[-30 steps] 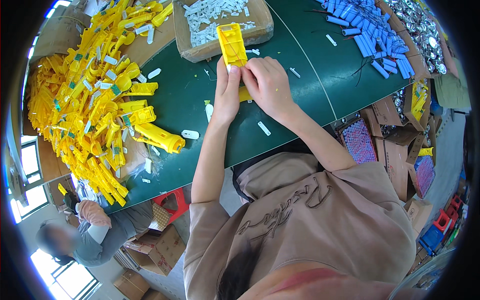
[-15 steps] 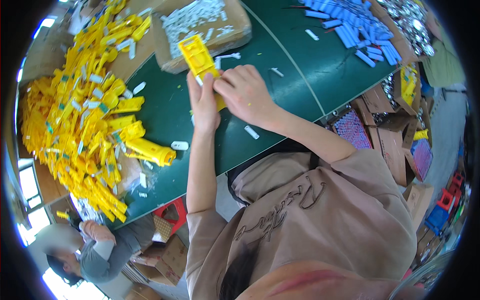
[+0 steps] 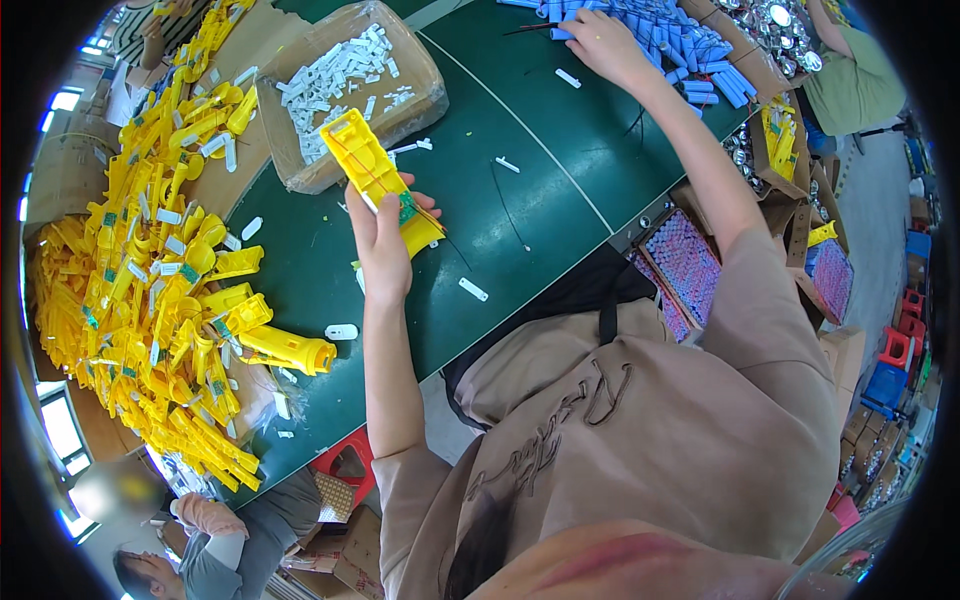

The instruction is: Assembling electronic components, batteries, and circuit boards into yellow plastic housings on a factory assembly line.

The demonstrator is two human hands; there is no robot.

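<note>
My left hand (image 3: 384, 240) is closed around a yellow plastic housing (image 3: 358, 152), held tilted above the green table. Its hollow side shows moulded compartments, a small green circuit board (image 3: 407, 208) and thin red and dark wires. My right hand (image 3: 606, 48) is stretched out to the far edge of a pile of blue cylindrical batteries (image 3: 675, 38). Its fingers are apart, with the tips at a blue battery. Whether they touch it is hard to make out.
Yellow housings (image 3: 150, 290) are heaped at left. A cardboard box (image 3: 425, 85) of small white parts stands beyond my left hand. Loose white pieces (image 3: 473, 289) lie on the table (image 3: 540, 225). Boxes with pink-purple cylinders (image 3: 685, 255) sit at right. Other people are at the edges.
My right hand has left the yellow housing and moved far right to the blue batteries. The housing's circuit board and wires now show. My left hand still holds it.
</note>
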